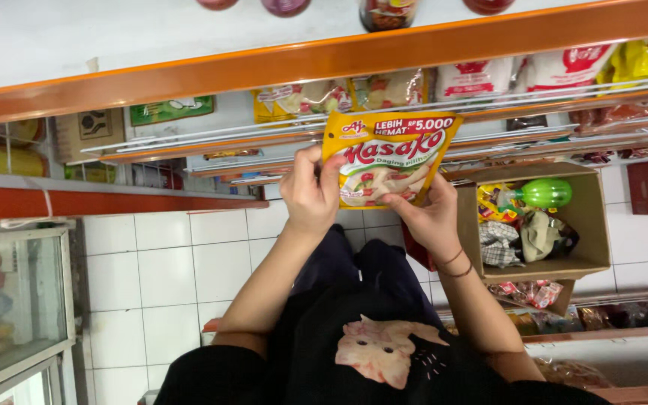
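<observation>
Yellow packet held up before the wire shelf, left hand and right hand both with fingers clamped on its lower corners. Best kept flat and level, thumbs off the seams, well above the cardboard box beside.

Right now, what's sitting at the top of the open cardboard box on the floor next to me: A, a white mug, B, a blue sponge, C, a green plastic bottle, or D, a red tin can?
C: a green plastic bottle lies among packets in the cardboard box, beside the right hand that, with the left hand, holds the yellow seasoning packet.
</observation>
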